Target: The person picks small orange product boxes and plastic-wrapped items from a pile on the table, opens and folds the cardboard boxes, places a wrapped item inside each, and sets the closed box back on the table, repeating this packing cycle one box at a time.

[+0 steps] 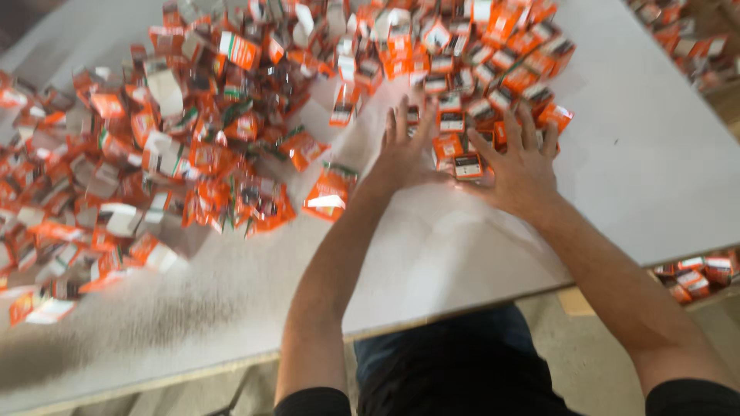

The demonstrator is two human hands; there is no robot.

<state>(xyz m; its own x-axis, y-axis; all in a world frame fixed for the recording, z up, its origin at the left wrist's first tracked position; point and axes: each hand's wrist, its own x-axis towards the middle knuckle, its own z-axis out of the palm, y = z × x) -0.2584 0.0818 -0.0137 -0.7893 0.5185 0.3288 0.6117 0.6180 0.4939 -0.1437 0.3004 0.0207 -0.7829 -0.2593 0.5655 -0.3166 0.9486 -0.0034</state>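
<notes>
counter (632, 177) under everything | I see carton heap (193, 139) across left and far side | small cluster of cartons (462, 146) at far centre-right | my left hand (405, 150) just left of cluster, right hand (520, 166) on its near-right edge | more cartons (697, 277) below counter's right edge | stray cartons (682, 38) far right

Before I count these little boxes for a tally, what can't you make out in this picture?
- Head view, pile of small orange boxes: motion blur smears the left part; single boxes cannot be counted.
- Boxes between the left hand and right hand: partly hidden by fingers; grip unclear.
- Pile's far side: cut off by the top edge.
- Boxes below the white table, at right: tiny, partly hidden by it.
</notes>
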